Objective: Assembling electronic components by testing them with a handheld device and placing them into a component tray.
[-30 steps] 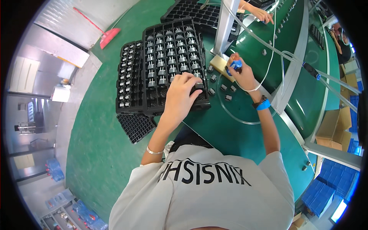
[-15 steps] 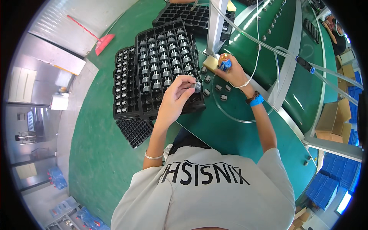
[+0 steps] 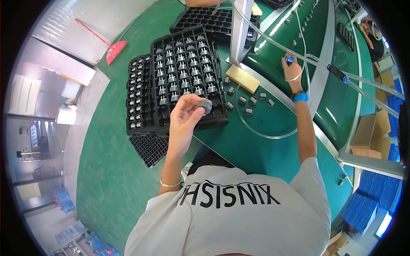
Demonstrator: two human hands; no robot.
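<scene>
My left hand (image 3: 184,117) pinches a grey plug part (image 3: 206,105) between thumb and fingers, above the near right end of a black tray (image 3: 220,120). Rows of similar plugs (image 3: 184,73) with pins pointing up fill most of that tray. Over the green belt (image 3: 273,53), my right hand (image 3: 293,73) is closed around a blue cylindrical tool (image 3: 289,59), mostly hidden by the fingers. A yellow block (image 3: 243,78) lies on the table between my hands. Several small grey parts (image 3: 253,100) are scattered just nearer than the block.
A second filled tray (image 3: 137,91) sits left, with an empty-celled tray (image 3: 149,149) partly beneath. Another black tray (image 3: 200,19) lies at the back. A metal post (image 3: 240,32) and clear hoses (image 3: 316,59) cross the work area. Loose parts (image 3: 294,42) rest on the belt.
My right hand has moved away from the yellow block, to the right and farther over the belt, with the blue tool. My left hand has shifted slightly left and nearer, still holding the plug part.
</scene>
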